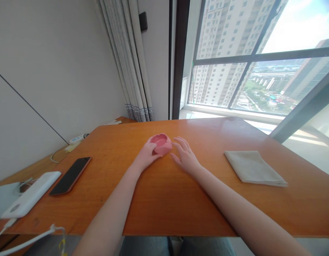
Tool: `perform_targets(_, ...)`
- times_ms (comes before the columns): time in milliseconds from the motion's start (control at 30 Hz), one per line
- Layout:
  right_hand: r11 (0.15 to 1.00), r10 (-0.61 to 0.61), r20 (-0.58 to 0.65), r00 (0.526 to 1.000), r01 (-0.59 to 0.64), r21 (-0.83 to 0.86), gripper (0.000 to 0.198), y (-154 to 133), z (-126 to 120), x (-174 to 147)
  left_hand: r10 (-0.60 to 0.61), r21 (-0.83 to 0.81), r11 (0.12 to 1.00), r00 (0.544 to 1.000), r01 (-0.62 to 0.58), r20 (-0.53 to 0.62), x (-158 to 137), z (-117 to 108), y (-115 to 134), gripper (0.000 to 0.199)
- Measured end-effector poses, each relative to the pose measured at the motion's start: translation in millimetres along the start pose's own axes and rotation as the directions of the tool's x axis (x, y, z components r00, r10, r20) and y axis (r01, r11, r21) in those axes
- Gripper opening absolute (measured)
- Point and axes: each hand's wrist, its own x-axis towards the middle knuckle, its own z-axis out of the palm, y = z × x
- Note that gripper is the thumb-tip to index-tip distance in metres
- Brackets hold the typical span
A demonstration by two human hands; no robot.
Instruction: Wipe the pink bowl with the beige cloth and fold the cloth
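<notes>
A small pink ashtray point(162, 143) with a notched rim rests on the wooden table point(159, 192), its hollow facing up. My left hand point(146, 155) grips its left side, with the thumb over the near rim; some of the fingers are hidden behind it. Just to the right of the ashtray is my right hand point(186, 157), fingers spread and slightly curved, with nothing in it. A narrow gap seems to separate its fingertips from the ashtray.
A folded beige cloth point(253, 168) lies on the right. Over on the left are a dark phone point(71, 176), a white power bank point(31, 194) with a cable, and a power strip point(77, 139) by the wall. A large window point(250, 58) stands beyond the table.
</notes>
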Motion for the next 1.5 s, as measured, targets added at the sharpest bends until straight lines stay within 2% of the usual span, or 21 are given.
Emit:
perform_targets(67,0.998,0.053,-0.027,0.998,-0.054,-0.020,0.039,6.6,0.3,-0.5,-0.154,0.096,0.982,0.982,0.165,-0.110,-2.4,-13.3,-17.6,0.024)
perform_targets(100,0.997,0.078,-0.025,0.997,-0.079,-0.027,0.039,9.9,0.7,-0.7,-0.244,0.143,0.953,0.957,0.266,-0.155,-4.1,-20.6,-26.8,0.024)
perform_targets(167,0.992,0.121,-0.011,0.993,-0.121,-0.026,0.036,14.9,1.9,-0.9,-0.412,0.217,0.862,0.882,0.458,-0.228,-9.3,-34.6,-44.0,0.023)
perform_targets(233,0.989,0.148,0.008,0.989,-0.148,-0.012,0.030,16.5,3.6,-1.1,-0.530,0.266,0.756,0.798,0.598,-0.288,-16.6,-46.5,-58.2,0.024)
perform_targets(300,0.988,0.157,0.036,0.987,-0.157,0.007,0.025,15.2,5.4,-1.5,-0.596,0.287,0.677,0.733,0.678,-0.327,-24.2,-54.9,-68.4,0.026)
perform_targets(433,0.988,0.147,0.096,0.984,-0.150,0.028,0.024,11.1,7.5,-2.3,-0.689,0.281,0.576,0.640,0.768,-0.340,-33.8,-60.8,-76.5,0.036)
perform_targets(567,0.985,0.167,0.113,0.979,-0.171,0.026,0.023,12.8,5.8,-2.3,-0.738,0.332,0.474,0.573,0.816,-0.356,-34.7,-57.6,-76.0,0.038)
perform_targets(867,0.978,0.197,0.120,0.973,-0.203,0.041,0.023,15.5,4.4,-1.9,-0.688,0.366,0.422,0.556,0.829,-0.466,-42.2,-51.8,-87.4,0.036)
perform_targets(1000,0.980,0.191,0.137,0.972,-0.196,0.030,0.021,16.5,3.9,-1.4,-0.640,0.397,0.436,0.588,0.808,-0.494,-45.4,-49.5,-93.6,0.037)
perform_targets(1167,0.984,0.179,0.147,0.973,-0.179,-0.011,0.020,19.7,1.4,-0.7,-0.622,0.415,0.412,0.583,0.811,-0.522,-45.1,-46.7,-94.5,0.034)
perform_targets(1333,0.982,0.184,0.161,0.970,-0.175,-0.068,0.020,19.4,2.2,1.8,-0.600,0.413,0.436,0.601,0.799,-0.529,-45.1,-45.7,-91.5,0.036)
perform_targets(1400,0.965,0.234,0.167,0.958,-0.209,-0.157,0.019,26.2,-4.1,2.5,-0.599,0.406,0.444,0.602,0.799,-0.529,-45.8,-45.7,-90.8,0.035)
perform_targets(1433,0.937,0.300,0.152,0.942,-0.262,-0.229,0.018,33.4,-10.1,1.9,-0.600,0.400,0.449,0.602,0.799,-0.527,-46.0,-45.9,-90.1,0.035)
perform_targets(1467,0.890,0.388,0.119,0.914,-0.338,-0.307,0.017,43.6,-18.1,0.4,-0.599,0.392,0.456,0.601,0.799,-0.529,-45.9,-46.2,-89.1,0.035)
perform_targets(1500,0.814,0.498,0.062,0.865,-0.442,-0.377,0.016,56.5,-27.7,-2.1,-0.591,0.379,0.461,0.597,0.802,-0.542,-45.4,-46.4,-87.6,0.036)
